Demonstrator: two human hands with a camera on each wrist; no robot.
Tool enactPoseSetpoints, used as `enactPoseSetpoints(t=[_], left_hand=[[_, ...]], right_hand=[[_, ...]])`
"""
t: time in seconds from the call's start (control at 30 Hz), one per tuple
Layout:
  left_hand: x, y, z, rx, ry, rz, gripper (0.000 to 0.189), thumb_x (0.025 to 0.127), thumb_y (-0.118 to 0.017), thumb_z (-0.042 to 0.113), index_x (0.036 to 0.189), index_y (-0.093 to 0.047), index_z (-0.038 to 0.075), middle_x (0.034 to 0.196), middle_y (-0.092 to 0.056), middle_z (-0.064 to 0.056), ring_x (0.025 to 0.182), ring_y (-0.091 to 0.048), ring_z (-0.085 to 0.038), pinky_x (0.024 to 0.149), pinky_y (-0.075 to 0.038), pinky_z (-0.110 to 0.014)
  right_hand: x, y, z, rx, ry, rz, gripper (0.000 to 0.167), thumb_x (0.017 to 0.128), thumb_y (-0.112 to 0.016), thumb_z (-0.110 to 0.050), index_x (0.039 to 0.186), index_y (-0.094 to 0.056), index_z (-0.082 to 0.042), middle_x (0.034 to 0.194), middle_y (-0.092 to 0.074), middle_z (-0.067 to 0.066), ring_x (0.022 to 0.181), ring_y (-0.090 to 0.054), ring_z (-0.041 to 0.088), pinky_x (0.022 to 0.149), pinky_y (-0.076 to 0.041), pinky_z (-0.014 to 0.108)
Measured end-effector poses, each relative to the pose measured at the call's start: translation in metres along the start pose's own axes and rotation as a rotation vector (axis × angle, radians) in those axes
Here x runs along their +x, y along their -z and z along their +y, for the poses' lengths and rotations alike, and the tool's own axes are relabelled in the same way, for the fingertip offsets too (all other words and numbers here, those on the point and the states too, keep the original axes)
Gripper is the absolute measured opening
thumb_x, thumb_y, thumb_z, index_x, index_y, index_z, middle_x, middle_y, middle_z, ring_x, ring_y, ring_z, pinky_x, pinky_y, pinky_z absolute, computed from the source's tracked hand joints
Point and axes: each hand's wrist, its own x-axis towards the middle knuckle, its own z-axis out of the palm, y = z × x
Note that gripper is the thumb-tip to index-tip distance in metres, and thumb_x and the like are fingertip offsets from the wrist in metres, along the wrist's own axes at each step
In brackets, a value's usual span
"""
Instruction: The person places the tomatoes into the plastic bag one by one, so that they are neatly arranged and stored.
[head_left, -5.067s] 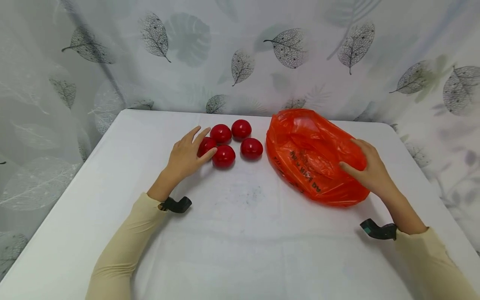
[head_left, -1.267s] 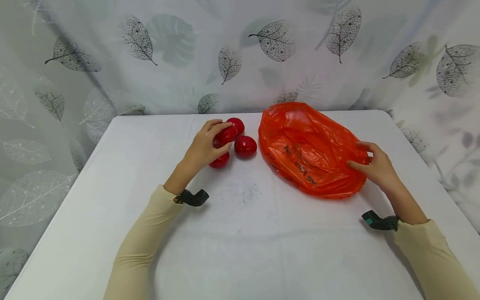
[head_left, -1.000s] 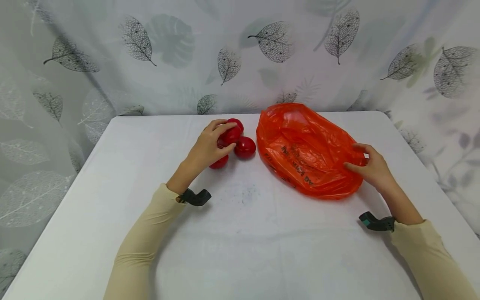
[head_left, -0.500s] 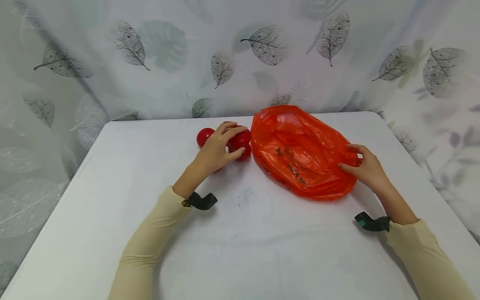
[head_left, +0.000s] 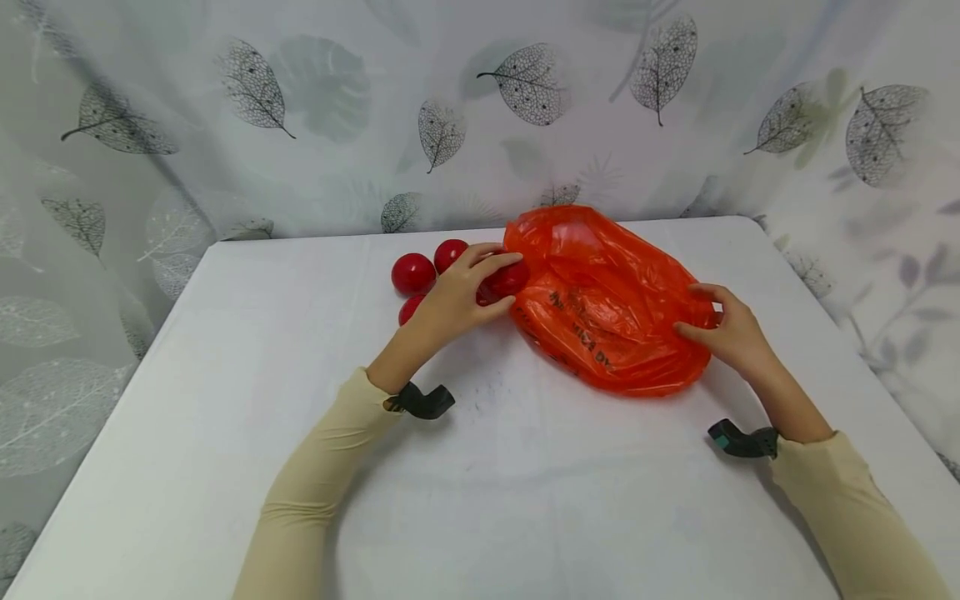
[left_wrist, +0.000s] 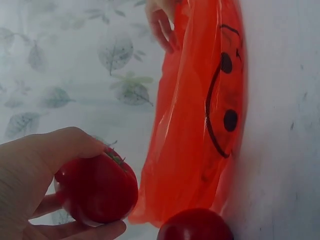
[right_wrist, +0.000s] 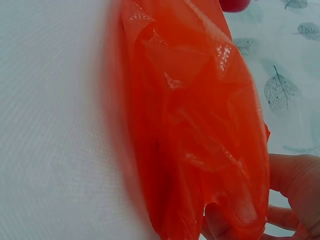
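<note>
My left hand (head_left: 457,300) grips a red tomato (left_wrist: 100,187) with a bit of green stem, thumb on one side and fingers beneath. In the head view this tomato overlaps the left rim of an orange-red plastic bag (head_left: 607,333). Another tomato (left_wrist: 195,227) lies just below it in the left wrist view. My right hand (head_left: 731,333) pinches the bag's right edge, thumb and fingers on either side of the film. The bag lies with its mouth spread; black print shows on its side.
To the left of my left hand lie a tomato (head_left: 412,273), a farther tomato (head_left: 451,254) and a partly hidden tomato (head_left: 409,309). All rest on a white-covered table (head_left: 525,483). A leaf-patterned curtain (head_left: 360,108) hangs behind the table's back edge.
My left hand has taken hold of a tomato from the group and carried it right to the bag's rim. The right hand stays at the bag's edge; the view has shifted slightly.
</note>
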Motion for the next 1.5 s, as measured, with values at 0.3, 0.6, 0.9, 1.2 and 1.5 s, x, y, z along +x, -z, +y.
enactPoseSetpoints(t=[0.3, 0.6, 0.9, 1.2, 1.5], left_hand=[[0.010, -0.012, 0.014, -0.031, -0.048, -0.029, 0.050, 0.088, -0.071, 0.020, 0.135, -0.058, 0.013, 0.139, -0.048, -0.016, 0.127, -0.050, -0.026, 0.100, -0.049, -0.034], [0.012, -0.025, 0.020, -0.024, -0.071, -0.065, 0.051, 0.088, -0.071, 0.021, 0.136, -0.057, 0.014, 0.139, -0.048, -0.016, 0.123, -0.053, -0.027, 0.098, -0.050, -0.034], [0.014, -0.037, 0.026, -0.033, -0.090, -0.111, 0.049, 0.089, -0.071, 0.020, 0.136, -0.057, 0.014, 0.140, -0.047, -0.015, 0.123, -0.054, -0.027, 0.098, -0.051, -0.034], [0.014, -0.050, 0.030, -0.042, -0.090, -0.159, 0.050, 0.089, -0.071, 0.021, 0.136, -0.056, 0.015, 0.140, -0.047, -0.013, 0.125, -0.051, -0.026, 0.098, -0.050, -0.031], [0.015, -0.057, 0.034, -0.037, -0.081, -0.216, 0.051, 0.090, -0.070, 0.023, 0.138, -0.054, 0.017, 0.142, -0.045, -0.012, 0.127, -0.051, -0.025, 0.097, -0.051, -0.032]], right_hand=[[0.001, 0.003, -0.002, -0.001, -0.003, 0.006, 0.068, 0.094, -0.064, -0.018, 0.146, -0.029, 0.007, 0.140, -0.036, 0.033, 0.112, -0.043, 0.047, 0.064, -0.039, 0.001], [0.000, 0.003, -0.002, -0.001, -0.011, 0.007, 0.068, 0.094, -0.065, -0.018, 0.146, -0.029, 0.007, 0.140, -0.036, 0.033, 0.110, -0.044, 0.045, 0.064, -0.039, 0.002], [0.002, 0.000, -0.001, 0.010, 0.008, 0.010, 0.067, 0.093, -0.065, -0.014, 0.145, -0.029, 0.008, 0.139, -0.036, 0.034, 0.107, -0.045, 0.044, 0.063, -0.040, 0.001], [0.002, -0.002, -0.001, 0.001, -0.001, 0.004, 0.067, 0.093, -0.065, -0.015, 0.145, -0.029, 0.008, 0.140, -0.036, 0.034, 0.110, -0.044, 0.045, 0.064, -0.039, 0.000], [0.001, -0.002, -0.003, 0.008, 0.000, -0.004, 0.067, 0.093, -0.065, -0.015, 0.145, -0.029, 0.008, 0.140, -0.036, 0.034, 0.109, -0.045, 0.046, 0.064, -0.039, 0.001]])
